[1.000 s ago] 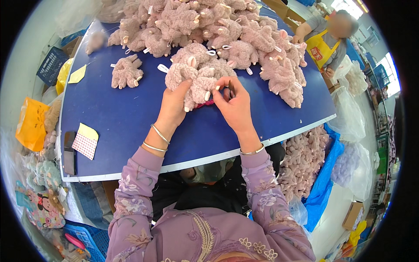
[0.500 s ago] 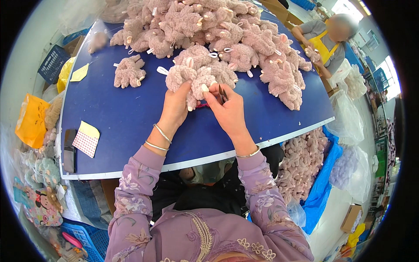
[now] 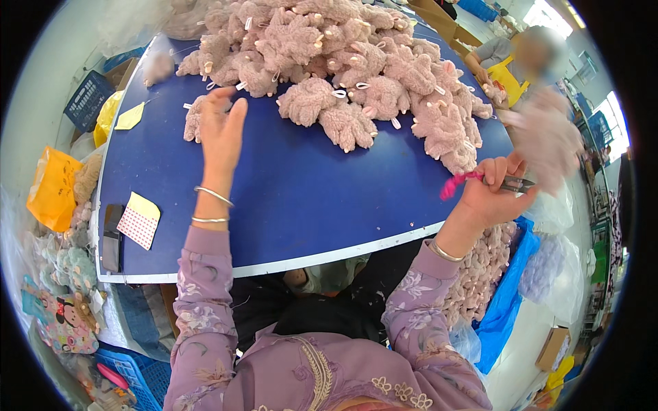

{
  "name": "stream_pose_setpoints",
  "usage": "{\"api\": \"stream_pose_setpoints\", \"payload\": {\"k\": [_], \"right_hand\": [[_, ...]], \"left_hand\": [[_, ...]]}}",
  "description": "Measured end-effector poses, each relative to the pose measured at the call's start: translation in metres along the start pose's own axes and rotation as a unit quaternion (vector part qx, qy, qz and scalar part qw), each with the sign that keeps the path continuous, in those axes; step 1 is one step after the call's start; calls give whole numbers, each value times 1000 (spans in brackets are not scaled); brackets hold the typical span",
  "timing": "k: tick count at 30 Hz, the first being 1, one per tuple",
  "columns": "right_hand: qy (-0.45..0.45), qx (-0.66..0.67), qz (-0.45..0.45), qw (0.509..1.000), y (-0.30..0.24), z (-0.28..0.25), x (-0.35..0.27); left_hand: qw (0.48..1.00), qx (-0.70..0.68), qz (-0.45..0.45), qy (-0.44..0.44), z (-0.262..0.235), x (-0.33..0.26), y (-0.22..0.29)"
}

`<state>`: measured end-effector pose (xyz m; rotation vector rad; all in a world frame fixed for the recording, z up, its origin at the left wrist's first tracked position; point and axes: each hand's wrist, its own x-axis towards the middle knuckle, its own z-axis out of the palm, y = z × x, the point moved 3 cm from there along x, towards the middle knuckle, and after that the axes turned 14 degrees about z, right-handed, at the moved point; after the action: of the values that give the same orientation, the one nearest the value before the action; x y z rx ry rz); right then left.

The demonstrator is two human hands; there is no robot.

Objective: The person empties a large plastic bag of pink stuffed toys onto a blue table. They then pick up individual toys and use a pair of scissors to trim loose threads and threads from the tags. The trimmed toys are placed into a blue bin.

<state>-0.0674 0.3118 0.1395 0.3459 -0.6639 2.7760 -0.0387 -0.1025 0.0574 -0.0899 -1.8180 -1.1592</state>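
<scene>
At the centre of the frame we see a blue table (image 3: 295, 198) with a heap of pink plush toys (image 3: 356, 61) piled across its upper half. The left hand (image 3: 221, 127) reaches up at left of centre, fingers spread and gripping nothing, its fingertips at a single plush toy (image 3: 194, 118) lying apart from the heap's left edge. At right of centre, past the table's right edge, the right hand (image 3: 490, 192) is closed around small scissors (image 3: 510, 183), their tips pointing toward the right rim, with a pink cord (image 3: 458, 183) hanging from the same grip. Just right of that hand we make out a blurred pink plush toy in the air (image 3: 545, 140); we cannot tell what holds it. In the upper right a second person in a yellow apron (image 3: 510, 72) sits at the table's far corner. A yellow note (image 3: 130, 116) lies near the table's upper left edge, and a checked card (image 3: 139, 220) and a dark phone (image 3: 111, 236) at its lower left.
</scene>
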Motion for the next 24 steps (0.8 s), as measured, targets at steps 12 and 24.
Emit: {"api": "stream_pose_setpoints", "payload": {"k": [12, 24], "right_hand": [[-138, -544, 395, 728, 150, -7, -39], [-144, -449, 353, 808, 160, -4, -52]], "left_hand": [[920, -285, -225, -149, 14, -40, 3], [884, -318, -268, -215, 47, -59, 31]]}}
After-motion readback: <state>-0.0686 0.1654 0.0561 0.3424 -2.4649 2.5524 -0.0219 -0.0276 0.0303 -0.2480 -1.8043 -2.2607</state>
